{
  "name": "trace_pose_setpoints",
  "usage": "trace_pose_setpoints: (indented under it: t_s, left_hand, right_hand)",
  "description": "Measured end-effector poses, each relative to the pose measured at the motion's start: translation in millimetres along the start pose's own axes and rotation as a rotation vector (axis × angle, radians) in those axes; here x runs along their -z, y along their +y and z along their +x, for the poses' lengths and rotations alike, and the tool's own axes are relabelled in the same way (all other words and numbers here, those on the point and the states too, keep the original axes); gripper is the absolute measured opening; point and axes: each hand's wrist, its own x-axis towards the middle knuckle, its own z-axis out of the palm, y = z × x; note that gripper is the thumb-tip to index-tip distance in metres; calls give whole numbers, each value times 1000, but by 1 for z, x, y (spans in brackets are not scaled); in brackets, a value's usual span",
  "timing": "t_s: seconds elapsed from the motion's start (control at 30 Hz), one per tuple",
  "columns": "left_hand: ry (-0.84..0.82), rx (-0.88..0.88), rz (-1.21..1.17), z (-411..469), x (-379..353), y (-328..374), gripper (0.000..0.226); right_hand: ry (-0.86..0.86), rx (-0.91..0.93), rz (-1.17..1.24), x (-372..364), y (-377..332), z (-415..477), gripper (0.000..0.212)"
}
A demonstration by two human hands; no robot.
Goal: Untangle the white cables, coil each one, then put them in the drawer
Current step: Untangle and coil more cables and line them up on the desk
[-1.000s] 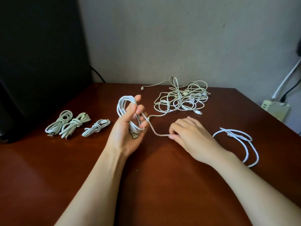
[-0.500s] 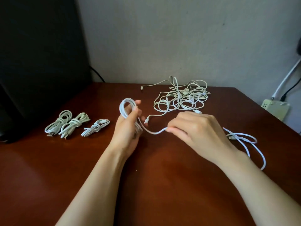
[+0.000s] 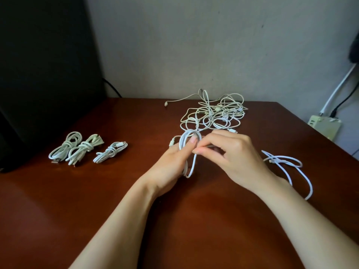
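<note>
The left hand [image 3: 171,162] is gripping a half-made coil [image 3: 182,141], its fingers curled round the loops and its thumb pressing them from the front. The right hand [image 3: 231,154] is pinching a strand just beside that thumb, apparently laying on another turn. A loose cable [image 3: 281,162] is lying on the table [image 3: 174,220] to the right; whether it is this coil's tail is hidden behind the right hand. The tangle [image 3: 215,113] is waiting at the back, and three finished bundles [image 3: 85,150] are sitting well apart on the left. No drawer is showing.

The likeliest slip is the loops springing apart if the left grip is loosening while the right hand is feeding slack. A tail that is dragging may also be snagging the tangle or knotting on itself, so a hard pull would be tightening it rather than freeing it.
</note>
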Motion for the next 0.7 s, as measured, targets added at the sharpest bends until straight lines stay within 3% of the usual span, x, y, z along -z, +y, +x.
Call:
trace_pose_setpoints:
  t_s: [0.13, 0.27, 0.3, 0.43, 0.7]
  left_hand:
    - [-27, 65, -62, -2, -7, 5, 61]
    - [-77, 113, -55, 0, -8, 5, 73]
    - [-112, 83, -32, 1, -6, 3, 72]
    - [-263, -36, 90, -3, -1, -1, 23]
    - [-232, 49, -181, -1, -4, -2, 25]
  right_hand:
    - [59, 16, -25, -1, 2, -1, 25]
    - [91, 72, -153, 1, 7, -2, 28]
    - [94, 87, -172, 1, 7, -2, 27]
    - [97, 122, -186, 1, 6, -1, 32]
    - [94, 37, -234, 0, 10, -3, 30]
